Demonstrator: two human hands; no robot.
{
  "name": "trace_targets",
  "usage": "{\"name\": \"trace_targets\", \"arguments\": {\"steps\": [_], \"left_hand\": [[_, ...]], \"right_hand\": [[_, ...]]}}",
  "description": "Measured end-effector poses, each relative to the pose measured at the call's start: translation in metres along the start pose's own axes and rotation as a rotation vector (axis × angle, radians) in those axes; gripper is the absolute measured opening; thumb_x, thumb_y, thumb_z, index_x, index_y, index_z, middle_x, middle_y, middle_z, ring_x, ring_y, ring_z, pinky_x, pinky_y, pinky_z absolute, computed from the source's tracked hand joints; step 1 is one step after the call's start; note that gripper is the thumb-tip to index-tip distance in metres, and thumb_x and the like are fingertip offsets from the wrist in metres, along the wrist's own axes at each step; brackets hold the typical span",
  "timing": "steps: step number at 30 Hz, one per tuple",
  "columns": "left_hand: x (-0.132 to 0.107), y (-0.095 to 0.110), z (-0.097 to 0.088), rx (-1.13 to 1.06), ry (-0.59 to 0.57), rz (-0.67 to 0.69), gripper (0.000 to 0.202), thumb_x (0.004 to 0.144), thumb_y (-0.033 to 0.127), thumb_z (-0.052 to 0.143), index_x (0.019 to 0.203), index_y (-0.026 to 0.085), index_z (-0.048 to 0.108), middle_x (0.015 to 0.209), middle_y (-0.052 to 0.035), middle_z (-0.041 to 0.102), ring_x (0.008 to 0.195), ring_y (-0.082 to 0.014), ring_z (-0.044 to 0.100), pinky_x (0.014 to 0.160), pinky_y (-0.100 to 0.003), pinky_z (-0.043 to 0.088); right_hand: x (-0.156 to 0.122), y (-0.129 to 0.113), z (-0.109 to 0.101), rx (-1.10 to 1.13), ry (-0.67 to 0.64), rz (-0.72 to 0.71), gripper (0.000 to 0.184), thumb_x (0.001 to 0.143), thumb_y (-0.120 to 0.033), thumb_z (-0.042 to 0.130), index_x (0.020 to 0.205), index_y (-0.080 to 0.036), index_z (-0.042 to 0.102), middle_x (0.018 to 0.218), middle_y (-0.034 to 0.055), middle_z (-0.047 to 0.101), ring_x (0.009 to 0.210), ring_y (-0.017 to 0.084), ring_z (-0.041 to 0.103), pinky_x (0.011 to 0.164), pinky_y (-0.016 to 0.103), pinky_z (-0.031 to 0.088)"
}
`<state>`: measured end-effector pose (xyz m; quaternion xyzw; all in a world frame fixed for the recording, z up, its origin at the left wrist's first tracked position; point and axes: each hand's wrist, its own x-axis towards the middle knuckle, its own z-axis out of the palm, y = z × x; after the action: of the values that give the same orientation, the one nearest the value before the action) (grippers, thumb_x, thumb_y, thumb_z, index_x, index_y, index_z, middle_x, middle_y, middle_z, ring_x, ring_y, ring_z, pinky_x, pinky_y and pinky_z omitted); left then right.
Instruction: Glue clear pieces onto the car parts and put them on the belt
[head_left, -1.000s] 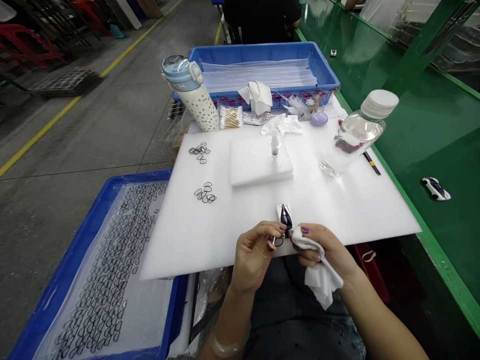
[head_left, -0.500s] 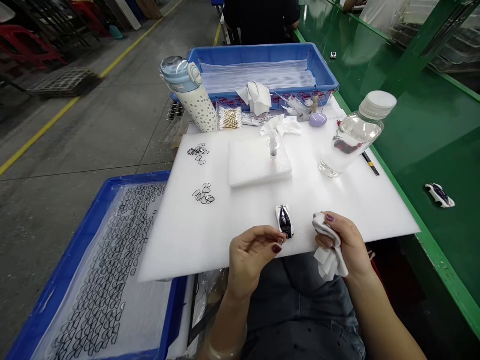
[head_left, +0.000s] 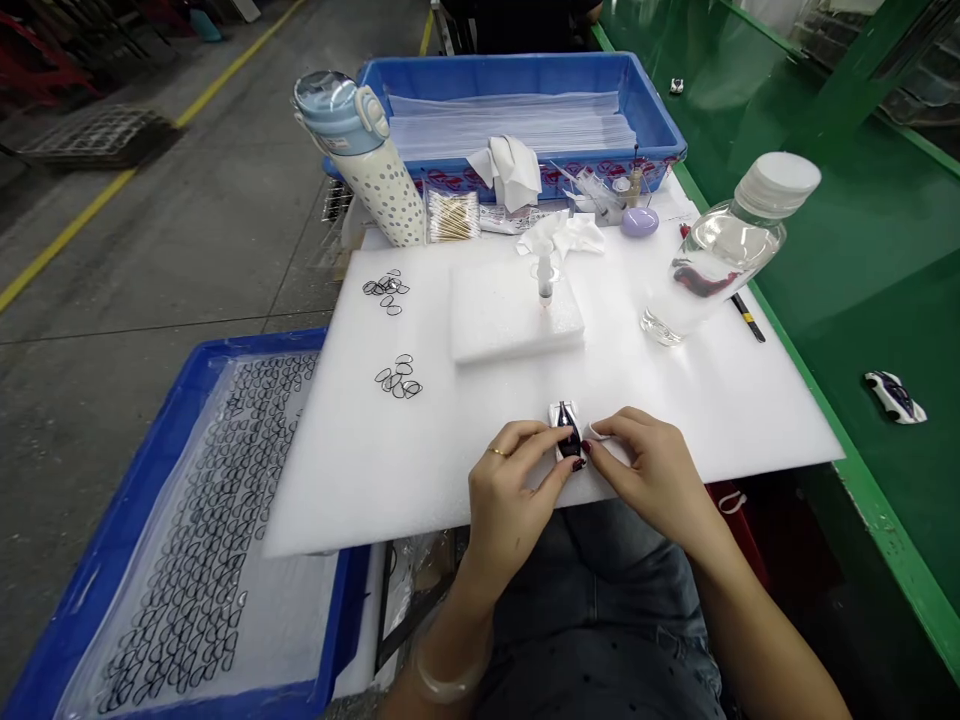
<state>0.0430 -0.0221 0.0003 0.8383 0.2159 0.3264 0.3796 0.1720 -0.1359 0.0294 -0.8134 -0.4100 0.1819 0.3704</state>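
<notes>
A small white and dark toy car (head_left: 565, 420) lies on the white foam sheet (head_left: 420, 450) near its front edge. My left hand (head_left: 517, 490) has its fingertips pinched against the car's left side. My right hand (head_left: 649, 470) presses on the car's right side, with a white cloth (head_left: 600, 432) bunched under its fingers. Two small heaps of black rings (head_left: 399, 380) lie on the sheet to the left.
A blue tray of black rings (head_left: 202, 520) stands at the lower left. On the sheet are a foam block with a syringe (head_left: 545, 280), a clear bottle (head_left: 712, 250), a dotted flask (head_left: 360, 150) and cotton swabs (head_left: 452, 215). A blue bin (head_left: 525, 110) stands behind; another toy car (head_left: 895, 396) lies on the green belt.
Both hands moved forward and closed in on the toy car on the sheet. The cloth is now tucked under my right hand. The view tilted down a little.
</notes>
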Motion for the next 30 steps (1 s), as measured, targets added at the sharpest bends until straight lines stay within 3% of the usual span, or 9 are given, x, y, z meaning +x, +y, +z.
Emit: {"name": "trace_targets", "arguments": {"steps": [6, 16, 18, 21, 23, 27, 30], "left_hand": [[0.0, 0.001, -0.002, 0.025, 0.009, -0.078, 0.021, 0.086, 0.018, 0.069, 0.106, 0.023, 0.074, 0.118, -0.0072, 0.071, 0.109, -0.0253, 0.067, 0.095, -0.042, 0.056], [0.007, 0.005, -0.005, -0.026, -0.075, -0.151, 0.02, 0.084, 0.012, 0.066, 0.1, 0.024, 0.071, 0.115, -0.007, 0.071, 0.108, -0.0274, 0.067, 0.094, -0.048, 0.054], [0.013, 0.002, -0.011, -0.028, -0.145, -0.138, 0.026, 0.084, 0.012, 0.065, 0.106, 0.025, 0.069, 0.12, -0.0078, 0.069, 0.113, -0.0281, 0.064, 0.097, -0.049, 0.052], [0.024, -0.005, -0.02, -0.046, -0.372, -0.029, 0.052, 0.084, 0.015, 0.069, 0.133, 0.029, 0.058, 0.14, -0.0094, 0.058, 0.13, -0.0309, 0.052, 0.106, -0.051, 0.046], [0.029, -0.01, -0.022, -0.042, -0.464, 0.04, 0.061, 0.082, 0.019, 0.073, 0.139, 0.031, 0.054, 0.141, -0.0091, 0.056, 0.132, -0.0316, 0.05, 0.108, -0.051, 0.044], [0.025, -0.015, -0.017, 0.056, -0.328, 0.009, 0.055, 0.072, 0.037, 0.085, 0.122, 0.028, 0.066, 0.117, -0.0083, 0.064, 0.112, -0.0319, 0.058, 0.096, -0.048, 0.05], [0.02, -0.015, -0.015, 0.053, -0.3, -0.013, 0.042, 0.08, 0.037, 0.078, 0.119, 0.027, 0.066, 0.112, -0.0072, 0.065, 0.107, -0.0291, 0.059, 0.092, -0.044, 0.05]], "right_hand": [[0.002, -0.002, -0.001, -0.018, -0.02, 0.016, 0.014, 0.09, -0.027, 0.061, 0.089, -0.019, 0.072, 0.083, 0.0045, 0.069, 0.062, 0.013, 0.057, 0.058, 0.028, 0.041], [0.01, -0.004, -0.003, -0.068, -0.062, 0.031, 0.012, 0.087, -0.029, 0.064, 0.085, -0.019, 0.07, 0.081, 0.0046, 0.069, 0.069, 0.016, 0.06, 0.062, 0.029, 0.041], [0.013, -0.003, -0.006, -0.057, -0.096, 0.037, 0.013, 0.086, -0.03, 0.064, 0.084, -0.019, 0.07, 0.079, 0.0044, 0.069, 0.071, 0.017, 0.061, 0.063, 0.029, 0.042], [0.014, 0.001, -0.011, 0.032, -0.142, 0.032, 0.016, 0.088, -0.03, 0.062, 0.082, -0.02, 0.071, 0.08, 0.0039, 0.07, 0.075, 0.018, 0.063, 0.067, 0.031, 0.044], [0.013, 0.004, -0.012, 0.085, -0.145, 0.019, 0.015, 0.089, -0.03, 0.061, 0.084, -0.02, 0.071, 0.083, 0.0036, 0.071, 0.077, 0.018, 0.064, 0.069, 0.031, 0.045], [0.009, 0.006, -0.014, 0.101, -0.137, 0.019, 0.01, 0.087, -0.027, 0.063, 0.089, -0.021, 0.071, 0.086, 0.0031, 0.072, 0.078, 0.019, 0.065, 0.069, 0.031, 0.046], [0.008, 0.006, -0.013, 0.074, -0.129, 0.015, 0.011, 0.087, -0.027, 0.063, 0.089, -0.021, 0.071, 0.086, 0.0031, 0.071, 0.078, 0.018, 0.064, 0.069, 0.03, 0.045]]}}
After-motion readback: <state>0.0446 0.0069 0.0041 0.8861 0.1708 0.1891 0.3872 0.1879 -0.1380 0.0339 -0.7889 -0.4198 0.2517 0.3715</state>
